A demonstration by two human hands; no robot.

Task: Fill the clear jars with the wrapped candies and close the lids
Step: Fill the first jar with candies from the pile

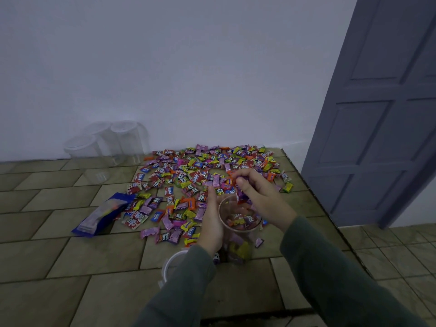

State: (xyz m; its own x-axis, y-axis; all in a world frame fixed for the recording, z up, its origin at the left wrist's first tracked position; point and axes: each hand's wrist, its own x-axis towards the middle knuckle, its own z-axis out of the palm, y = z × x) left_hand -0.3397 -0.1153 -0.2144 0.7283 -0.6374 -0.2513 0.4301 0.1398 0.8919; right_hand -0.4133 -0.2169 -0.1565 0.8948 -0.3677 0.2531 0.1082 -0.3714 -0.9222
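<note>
1. Head view. Open jar (239, 223) stands on the tiled table (70, 256), near centre; its lower wall blurs into the candies inside and is hard to trace.
2. Left hand (211, 223) lies against the jar's left side, fingers fairly straight along the wall; thumb hidden behind the jar.
3. Right hand (259, 197) hangs over the jar mouth, fingers curled, pinching a bunch of candies (240, 195); how many, cannot tell.
4. Loose candy pile (207, 168) spreads over the far table, just beyond the jar.
5. White lid (171, 263) near left of the jar, half covered by the left sleeve (174, 293).
6. Three empty jars (106, 145) far left by the wall, faint.
7. Blue bag (103, 212) lies left of the pile.
8. Grey door (382, 109) at right, cut off by the frame.
</note>
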